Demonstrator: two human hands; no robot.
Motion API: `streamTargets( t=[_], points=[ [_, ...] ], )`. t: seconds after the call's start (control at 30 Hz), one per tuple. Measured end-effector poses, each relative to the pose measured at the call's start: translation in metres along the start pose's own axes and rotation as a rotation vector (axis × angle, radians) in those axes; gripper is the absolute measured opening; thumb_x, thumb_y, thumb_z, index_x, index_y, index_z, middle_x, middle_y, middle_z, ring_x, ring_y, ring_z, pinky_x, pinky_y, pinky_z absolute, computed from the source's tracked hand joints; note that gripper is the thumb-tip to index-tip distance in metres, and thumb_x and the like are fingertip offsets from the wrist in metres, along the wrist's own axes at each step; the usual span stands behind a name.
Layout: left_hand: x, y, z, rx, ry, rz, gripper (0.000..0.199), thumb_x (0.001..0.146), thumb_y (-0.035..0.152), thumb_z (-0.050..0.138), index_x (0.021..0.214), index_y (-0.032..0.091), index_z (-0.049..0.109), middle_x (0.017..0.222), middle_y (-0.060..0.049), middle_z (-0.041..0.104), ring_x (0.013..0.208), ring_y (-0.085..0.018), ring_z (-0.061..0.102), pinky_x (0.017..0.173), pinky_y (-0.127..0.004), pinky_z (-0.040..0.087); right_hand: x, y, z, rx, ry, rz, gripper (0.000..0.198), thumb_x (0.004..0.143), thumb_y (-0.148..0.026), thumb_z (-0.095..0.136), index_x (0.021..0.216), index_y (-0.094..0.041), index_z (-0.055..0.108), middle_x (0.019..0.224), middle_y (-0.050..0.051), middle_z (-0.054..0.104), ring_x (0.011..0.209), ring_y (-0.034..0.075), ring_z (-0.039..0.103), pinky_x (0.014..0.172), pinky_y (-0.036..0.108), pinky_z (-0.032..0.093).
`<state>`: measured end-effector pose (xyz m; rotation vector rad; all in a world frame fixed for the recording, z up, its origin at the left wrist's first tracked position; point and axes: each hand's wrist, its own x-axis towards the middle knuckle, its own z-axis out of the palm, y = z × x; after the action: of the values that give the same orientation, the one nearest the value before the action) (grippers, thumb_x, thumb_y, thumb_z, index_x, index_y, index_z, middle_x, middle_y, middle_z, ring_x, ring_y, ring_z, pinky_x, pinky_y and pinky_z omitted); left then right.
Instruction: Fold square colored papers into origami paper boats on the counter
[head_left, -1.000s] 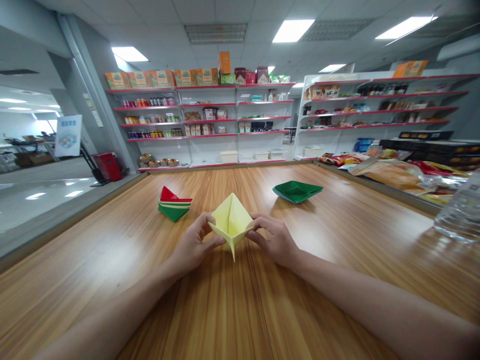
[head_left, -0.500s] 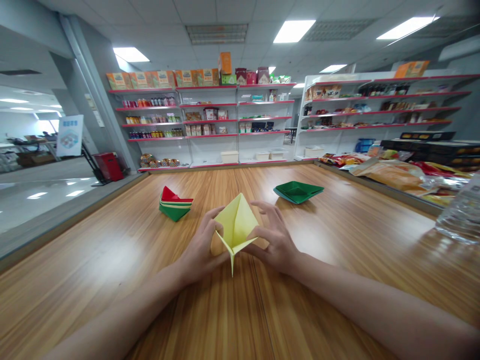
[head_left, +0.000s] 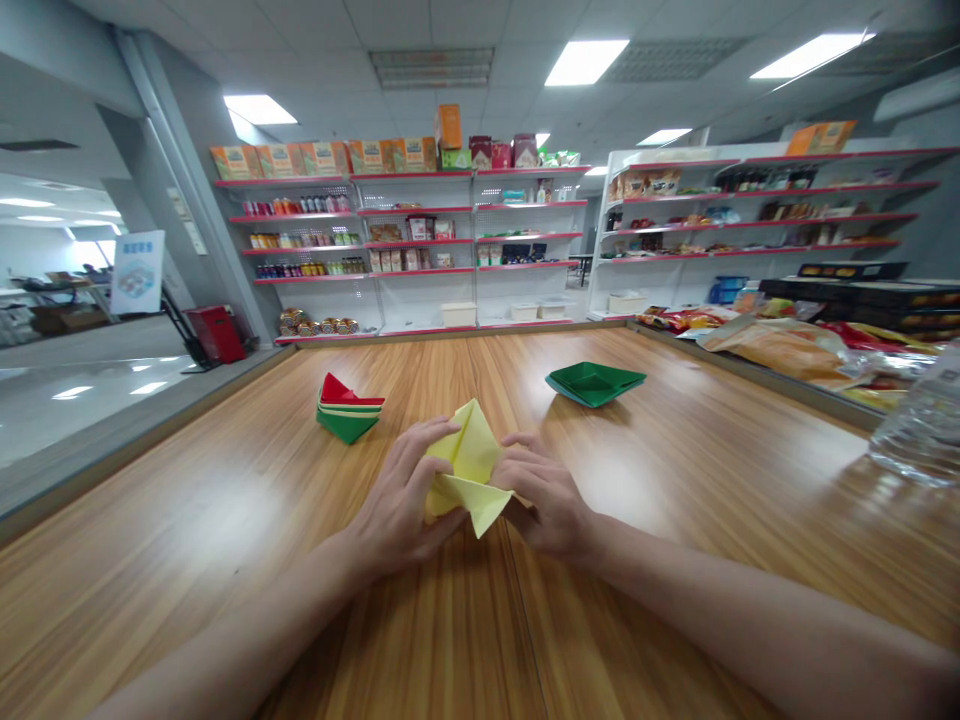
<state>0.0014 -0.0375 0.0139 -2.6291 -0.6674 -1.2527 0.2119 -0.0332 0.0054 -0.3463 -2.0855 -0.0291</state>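
Together, left hand [head_left: 401,495] and right hand [head_left: 551,495], fingers curled in, hold the yellow paper [head_left: 478,455] by its sides at mid-frame; it looks light and crushable, best pinched at folds. Green paper [head_left: 596,384] lies centre-right, a red-topped stack [head_left: 349,410] centre-left.

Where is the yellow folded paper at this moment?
In the head view, the yellow paper is just below centre, held between the left hand and right hand.
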Motion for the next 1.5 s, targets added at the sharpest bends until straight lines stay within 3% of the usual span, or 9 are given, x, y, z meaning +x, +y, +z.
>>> streamTargets(
  t=[0.13, 0.2, 0.3, 0.43, 0.7, 1.07, 1.23, 1.37, 1.5],
  points=[
    [-0.002, -0.004, 0.001, 0.010, 0.103, 0.093, 0.050, 0.078, 0.015, 0.063, 0.121, 0.019, 0.040, 0.125, -0.015, 0.053, 0.124, -0.030, 0.044, 0.102, -0.057, 0.034, -0.003, 0.005, 0.005, 0.034, 0.012, 0.049, 0.010, 0.088, -0.020, 0.051, 0.078, -0.019, 0.052, 0.067, 0.002, 0.059, 0.066, 0.016, 0.055, 0.075, 0.036, 0.044],
    [-0.002, -0.005, 0.002, 0.021, 0.121, 0.109, 0.043, 0.079, 0.012, 0.061, 0.118, 0.021, 0.044, 0.121, -0.012, 0.057, 0.120, -0.028, 0.048, 0.101, -0.055, 0.036, -0.004, 0.007, 0.006, 0.029, 0.030, 0.098, 0.010, 0.087, -0.019, 0.053, 0.077, -0.019, 0.053, 0.066, 0.002, 0.058, 0.066, 0.017, 0.055, 0.071, 0.035, 0.045],
    [-0.001, -0.003, 0.004, 0.042, 0.035, 0.124, 0.026, 0.082, 0.014, 0.061, 0.104, 0.021, 0.051, 0.116, -0.011, 0.059, 0.113, -0.024, 0.053, 0.100, -0.050, 0.039, -0.003, 0.005, 0.005, 0.040, 0.063, 0.159, 0.008, 0.086, -0.019, 0.054, 0.078, -0.019, 0.053, 0.070, 0.004, 0.059, 0.070, 0.018, 0.056, 0.066, 0.032, 0.046],
    [0.000, -0.001, 0.004, 0.051, -0.002, 0.105, 0.015, 0.085, 0.013, 0.057, 0.096, 0.021, 0.053, 0.116, -0.011, 0.058, 0.112, -0.023, 0.053, 0.098, -0.047, 0.041, -0.002, 0.001, 0.002, 0.109, -0.003, 0.203, 0.006, 0.086, -0.018, 0.051, 0.081, -0.019, 0.054, 0.073, 0.004, 0.059, 0.069, 0.017, 0.056, 0.062, 0.029, 0.046],
    [-0.001, 0.001, 0.002, 0.045, 0.008, 0.126, 0.015, 0.086, 0.009, 0.050, 0.096, 0.020, 0.050, 0.118, -0.012, 0.058, 0.116, -0.024, 0.051, 0.100, -0.049, 0.041, -0.001, -0.003, 0.003, 0.150, -0.067, 0.259, 0.006, 0.086, -0.019, 0.048, 0.082, -0.019, 0.052, 0.073, 0.003, 0.057, 0.065, 0.015, 0.053, 0.059, 0.026, 0.045],
    [0.003, 0.010, -0.004, 0.071, -0.071, 0.273, 0.012, 0.087, 0.007, 0.047, 0.094, 0.017, 0.049, 0.120, -0.013, 0.060, 0.125, -0.025, 0.047, 0.108, -0.053, 0.034, 0.002, -0.012, 0.003, 0.166, -0.021, 0.319, 0.004, 0.072, -0.015, 0.050, 0.071, -0.019, 0.050, 0.064, 0.000, 0.052, 0.057, 0.013, 0.047, 0.053, 0.024, 0.039],
    [0.009, 0.017, -0.007, 0.045, -0.130, 0.366, 0.024, 0.087, 0.003, 0.043, 0.107, 0.013, 0.049, 0.118, -0.013, 0.062, 0.127, -0.026, 0.045, 0.111, -0.055, 0.028, 0.000, -0.008, 0.004, 0.167, -0.035, 0.288, 0.019, 0.079, -0.024, 0.052, 0.062, -0.020, 0.043, 0.059, -0.001, 0.048, 0.054, 0.012, 0.045, 0.053, 0.024, 0.036],
    [0.012, 0.022, -0.009, 0.011, -0.171, 0.331, 0.032, 0.090, 0.003, 0.037, 0.119, 0.011, 0.046, 0.117, -0.013, 0.063, 0.125, -0.022, 0.047, 0.113, -0.051, 0.025, -0.004, -0.003, 0.005, 0.147, -0.028, 0.200, 0.019, 0.084, -0.022, 0.044, 0.065, -0.020, 0.046, 0.061, 0.000, 0.051, 0.058, 0.014, 0.049, 0.058, 0.027, 0.039],
    [0.008, 0.019, -0.008, 0.017, -0.144, 0.310, 0.025, 0.089, 0.007, 0.042, 0.110, 0.016, 0.052, 0.123, -0.012, 0.059, 0.125, -0.023, 0.047, 0.112, -0.050, 0.029, -0.005, 0.002, 0.001, 0.033, -0.040, 0.096, 0.014, 0.084, -0.021, 0.046, 0.071, -0.020, 0.049, 0.066, 0.002, 0.054, 0.064, 0.017, 0.050, 0.061, 0.030, 0.040]
  ],
)
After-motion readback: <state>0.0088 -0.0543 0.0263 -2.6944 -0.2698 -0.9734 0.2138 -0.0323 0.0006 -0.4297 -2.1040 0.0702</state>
